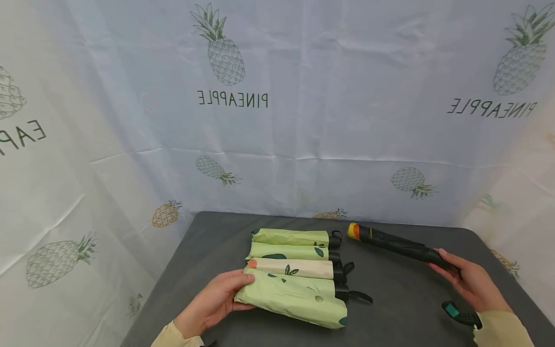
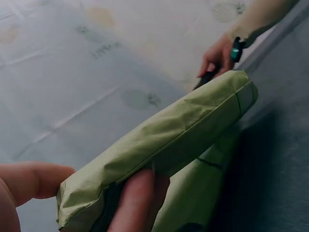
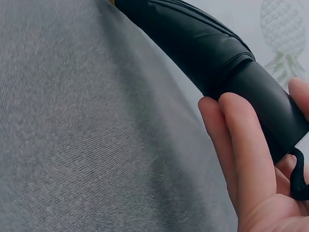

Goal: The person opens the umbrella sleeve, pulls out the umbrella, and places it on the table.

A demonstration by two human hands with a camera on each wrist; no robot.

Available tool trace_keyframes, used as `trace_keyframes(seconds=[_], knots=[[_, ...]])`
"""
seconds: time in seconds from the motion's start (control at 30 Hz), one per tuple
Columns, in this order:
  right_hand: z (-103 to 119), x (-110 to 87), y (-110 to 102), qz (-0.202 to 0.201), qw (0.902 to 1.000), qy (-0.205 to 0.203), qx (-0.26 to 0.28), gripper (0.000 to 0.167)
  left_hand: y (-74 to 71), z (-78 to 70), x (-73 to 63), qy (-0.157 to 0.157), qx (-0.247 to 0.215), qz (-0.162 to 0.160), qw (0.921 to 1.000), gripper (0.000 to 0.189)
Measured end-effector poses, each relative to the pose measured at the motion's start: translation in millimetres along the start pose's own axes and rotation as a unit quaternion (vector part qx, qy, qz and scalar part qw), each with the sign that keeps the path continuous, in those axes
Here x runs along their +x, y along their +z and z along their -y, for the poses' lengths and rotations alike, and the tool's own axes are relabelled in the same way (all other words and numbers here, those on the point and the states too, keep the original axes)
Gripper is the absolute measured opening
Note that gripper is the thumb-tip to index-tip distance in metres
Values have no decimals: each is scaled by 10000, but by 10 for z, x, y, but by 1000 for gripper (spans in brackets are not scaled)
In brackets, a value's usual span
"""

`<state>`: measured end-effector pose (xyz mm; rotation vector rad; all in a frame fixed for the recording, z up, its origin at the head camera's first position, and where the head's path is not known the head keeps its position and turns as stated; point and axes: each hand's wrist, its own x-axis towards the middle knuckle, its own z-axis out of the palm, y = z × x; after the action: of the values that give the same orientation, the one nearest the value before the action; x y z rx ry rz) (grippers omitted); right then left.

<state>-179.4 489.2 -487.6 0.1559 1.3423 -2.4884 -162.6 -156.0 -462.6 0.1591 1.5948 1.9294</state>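
Note:
My left hand (image 1: 221,301) grips the near-left end of a light green, leaf-printed umbrella sleeve (image 1: 303,308), thumb on top and fingers beneath. No handle shows at the sleeve's far end, and its inside is hidden. Behind it, several folded umbrellas (image 1: 299,267) in green and cream covers lie in a row, black handles to the right. At the right, my right hand (image 1: 472,279) holds a folded black umbrella (image 1: 399,243) by its handle (image 3: 268,106). That umbrella slants up to the left, with a yellow and orange tip.
A dark grey table (image 1: 403,299) lies under everything, with rounded back corners. White curtains (image 1: 303,120) printed with pineapples surround it at the back and sides. A black wrist strap (image 1: 464,315) circles the right wrist.

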Motion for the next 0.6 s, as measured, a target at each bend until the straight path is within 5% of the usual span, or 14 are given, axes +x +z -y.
trace_keyframes(seconds=[0.2,0.27,0.33,0.4,0.5,0.53,0.6], knots=[[-6,97,-69,234,9990,63,-370,44,-14,261,-43,-333,89,-125,9993,69],[5,125,-80,-21,9965,112,-824,38,-21,319,-66,-404,234,-226,9987,68],[22,144,-80,-497,9828,121,-1775,25,-26,354,-86,-423,536,-404,9968,65],[45,167,-58,-1034,9455,205,-3082,31,-22,366,-103,-456,923,-655,9925,60],[78,214,-26,-1623,8629,389,-4771,74,-9,377,-109,-500,1614,-999,9805,49],[93,224,-13,-1740,8341,441,-5215,86,-2,373,-112,-515,1813,-1071,9762,45],[113,243,6,-1908,7969,470,-5712,90,14,362,-116,-480,2193,-1167,9675,39]])
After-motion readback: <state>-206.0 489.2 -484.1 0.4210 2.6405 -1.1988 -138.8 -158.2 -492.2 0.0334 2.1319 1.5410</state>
